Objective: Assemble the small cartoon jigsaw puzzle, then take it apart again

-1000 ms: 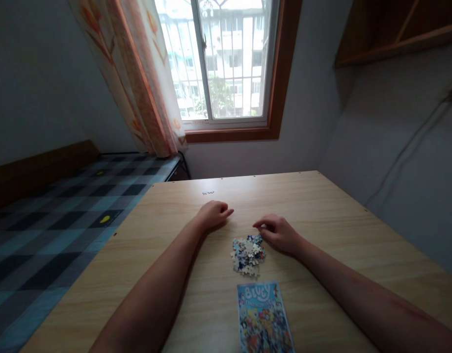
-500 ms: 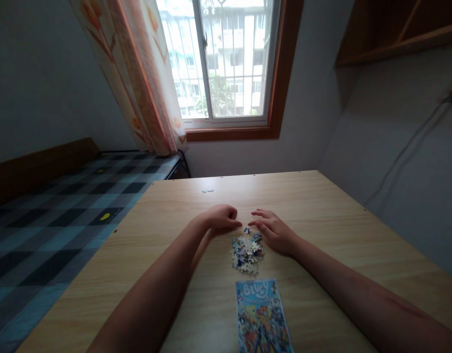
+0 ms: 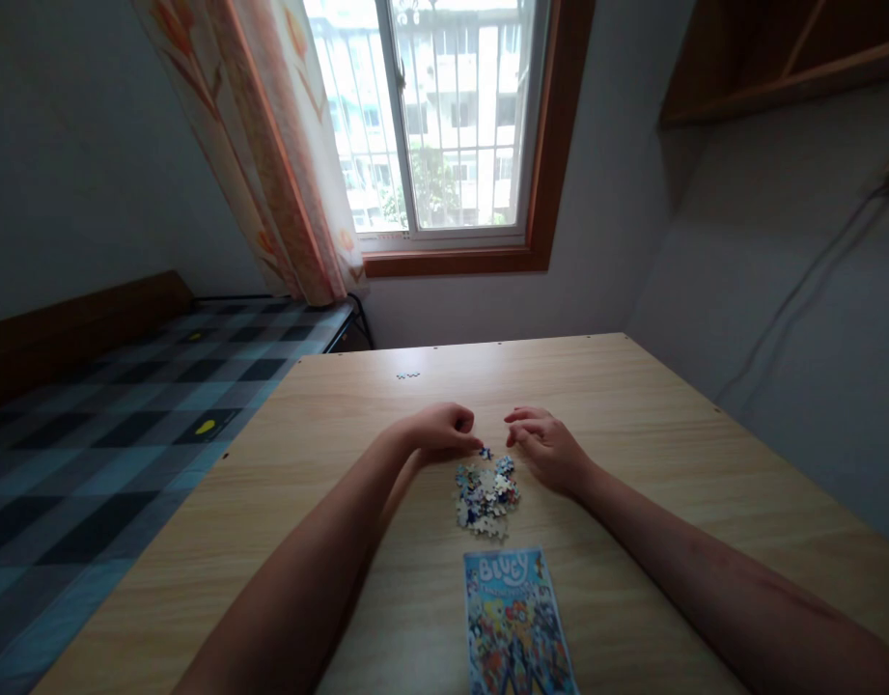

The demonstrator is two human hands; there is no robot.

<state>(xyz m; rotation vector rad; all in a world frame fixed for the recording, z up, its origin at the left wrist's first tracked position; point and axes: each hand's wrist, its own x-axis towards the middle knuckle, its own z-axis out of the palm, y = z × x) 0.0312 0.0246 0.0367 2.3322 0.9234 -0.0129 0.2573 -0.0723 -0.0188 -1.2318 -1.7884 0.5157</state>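
Observation:
A small blue and white puzzle piece (image 3: 486, 453) lies on the wooden table between my hands. My left hand (image 3: 448, 428) is curled, with one fingertip stretched down to the edge of that piece; whatever may be inside its fingers is hidden. To the right of the piece is my right hand (image 3: 543, 446), its fingers loosely bent and slightly apart, with nothing visible in them. Just nearer to me sits a heap of loose puzzle pieces (image 3: 487, 499), some white side up, others coloured. Below the heap lies a colourful picture sheet (image 3: 517, 623) reading "Bluey".
A short row of joined puzzle pieces (image 3: 407, 375) lies near the far edge of the table (image 3: 618, 386). A bed with a checked cover (image 3: 154, 415) stands along the left side. Beyond the table are a curtain (image 3: 270, 154) and a window (image 3: 458, 125).
My left hand has shifted slightly right, its fingertip reaching the blue and white piece. My right hand has drawn back a little to the right, and its fingers have bent inward.

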